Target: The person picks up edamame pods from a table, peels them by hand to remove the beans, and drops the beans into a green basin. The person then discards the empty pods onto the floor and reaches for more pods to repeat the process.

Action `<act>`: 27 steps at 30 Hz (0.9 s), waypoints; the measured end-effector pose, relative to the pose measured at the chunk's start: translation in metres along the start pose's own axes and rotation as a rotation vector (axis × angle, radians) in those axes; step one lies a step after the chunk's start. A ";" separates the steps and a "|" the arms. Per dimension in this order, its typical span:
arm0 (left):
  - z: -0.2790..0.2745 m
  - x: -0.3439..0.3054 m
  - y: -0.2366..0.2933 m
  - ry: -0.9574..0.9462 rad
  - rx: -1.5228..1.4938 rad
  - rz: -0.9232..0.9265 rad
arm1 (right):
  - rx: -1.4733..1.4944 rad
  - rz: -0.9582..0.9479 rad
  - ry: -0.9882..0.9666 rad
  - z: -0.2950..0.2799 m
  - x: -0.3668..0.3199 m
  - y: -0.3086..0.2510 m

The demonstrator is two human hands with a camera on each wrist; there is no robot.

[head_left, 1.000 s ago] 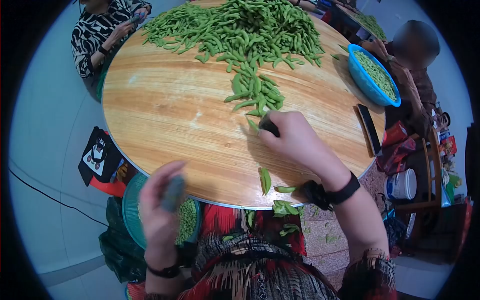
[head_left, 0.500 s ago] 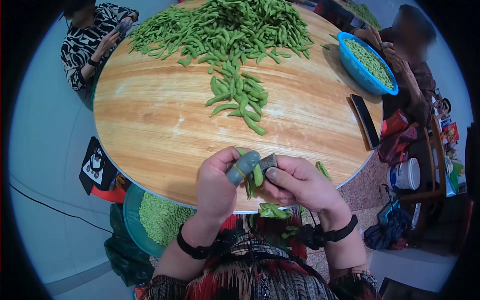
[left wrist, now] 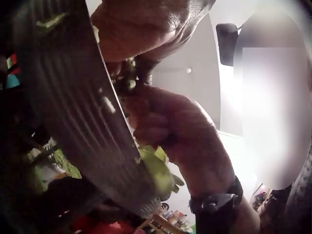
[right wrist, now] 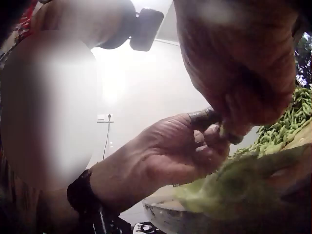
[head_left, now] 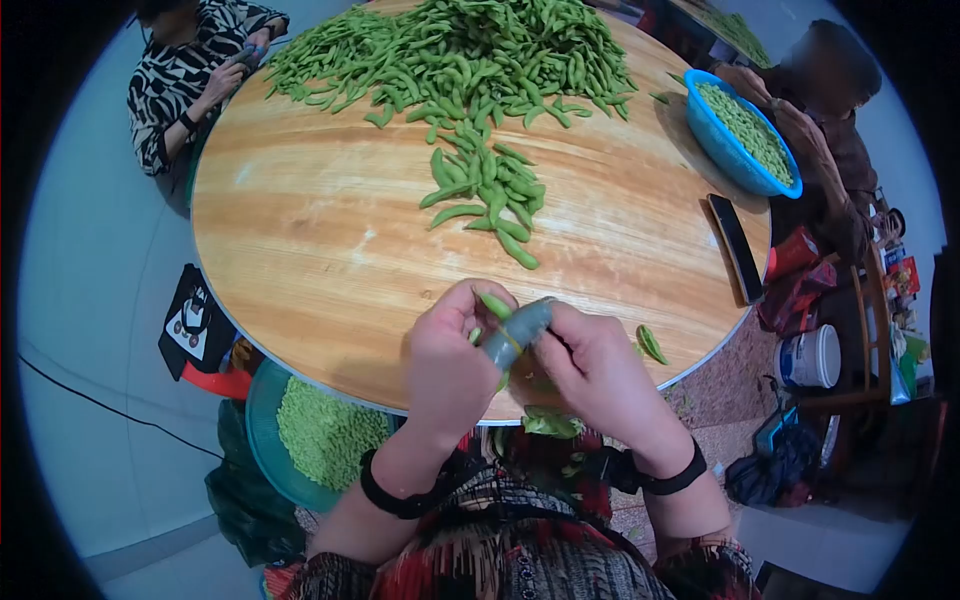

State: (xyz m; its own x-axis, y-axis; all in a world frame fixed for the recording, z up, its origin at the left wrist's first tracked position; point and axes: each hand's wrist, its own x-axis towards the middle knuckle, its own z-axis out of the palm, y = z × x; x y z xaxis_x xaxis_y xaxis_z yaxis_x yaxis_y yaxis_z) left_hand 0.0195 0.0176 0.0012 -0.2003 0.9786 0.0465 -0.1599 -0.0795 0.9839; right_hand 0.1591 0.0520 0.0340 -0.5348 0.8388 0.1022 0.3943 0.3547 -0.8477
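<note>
Near the table's front edge both hands meet over a green soybean pod (head_left: 494,304). My left hand (head_left: 445,355) grips the pod in curled fingers. Its thumb wears a grey-green cover (head_left: 520,332) with a yellow band and reaches across to the right fingertips. My right hand (head_left: 595,365) closes its fingers at the pod's other side; the left thumb hides much of that grip. In the right wrist view a small bit of the pod (right wrist: 223,131) shows between the left hand (right wrist: 170,151) and the right hand (right wrist: 239,63).
Unshelled pods (head_left: 480,60) heap at the table's far side, a small cluster (head_left: 490,190) nearer. A teal basket (head_left: 262,440) of beans stands below left. One pod (head_left: 652,344) and split husks (head_left: 552,422) lie near the front edge. Blue basin (head_left: 700,125) and phone (head_left: 735,248) sit right.
The right hand has come back from the pod cluster, and the left hand from over the basket, to meet at a pod. Since half a second ago the left thumb has moved right, across the right fingertips.
</note>
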 end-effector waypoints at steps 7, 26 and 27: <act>-0.013 0.014 -0.004 -0.048 -0.242 -0.046 | 0.339 0.115 -0.245 -0.003 0.026 0.029; -0.005 0.016 -0.018 0.225 -0.297 0.021 | -0.159 -0.186 0.084 0.039 0.027 0.006; -0.006 0.015 -0.016 0.230 -0.348 -0.039 | 0.042 -0.135 0.082 0.039 0.030 0.008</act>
State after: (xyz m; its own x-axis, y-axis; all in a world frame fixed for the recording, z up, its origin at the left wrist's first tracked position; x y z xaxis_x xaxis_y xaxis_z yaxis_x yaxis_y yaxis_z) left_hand 0.0131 0.0320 -0.0151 -0.3916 0.9176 -0.0682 -0.4812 -0.1410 0.8652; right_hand 0.1173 0.0637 0.0095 -0.5173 0.8161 0.2578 0.2900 0.4505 -0.8443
